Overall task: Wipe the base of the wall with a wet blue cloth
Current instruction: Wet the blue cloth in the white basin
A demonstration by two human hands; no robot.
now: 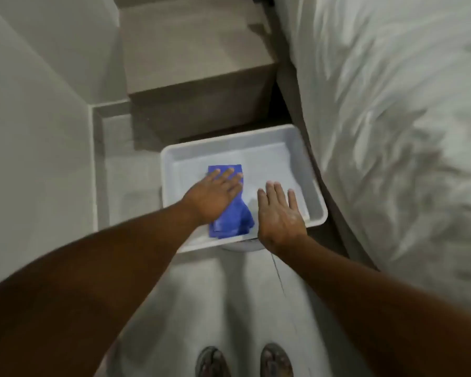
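Note:
A blue cloth (233,221) lies inside a white rectangular tray (172,156) on the floor. My left hand (215,194) rests flat on top of the cloth, fingers spread, covering its middle. My right hand (279,213) hovers flat just to the right of the cloth over the tray's near right part, fingers apart, holding nothing. The wall (33,145) rises on the left, and its base (94,170) runs along the floor as a pale strip left of the tray.
A brown bedside cabinet (193,58) stands behind the tray. A bed with white bedding (392,118) fills the right side. A round white object (242,244) peeks out under the tray's near edge. My two feet (245,360) stand on the grey floor.

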